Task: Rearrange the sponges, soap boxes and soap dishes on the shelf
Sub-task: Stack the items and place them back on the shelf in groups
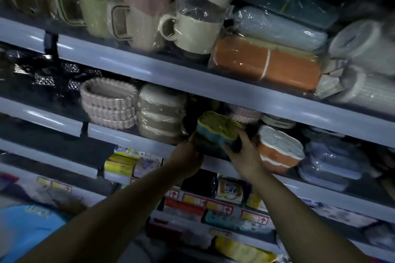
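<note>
Both hands hold a stack of blue soap dishes with a yellow-green top (215, 129) at the front edge of the middle shelf (132, 139). My left hand (189, 156) grips its left side, my right hand (243, 153) its right side. Left of it stand wrapped beige soap boxes (160, 113) and a stack of pink ribbed soap dishes (109, 104). Right of it sits an orange soap box with a white lid (280, 149), then pale blue boxes (333, 164).
The shelf above carries wrapped mugs (192, 30), pitchers (136, 15) and an orange box (265, 62). The lower shelf holds packaged sponges (121, 162) and boxed goods with red price tags (205, 200). The scene is dim.
</note>
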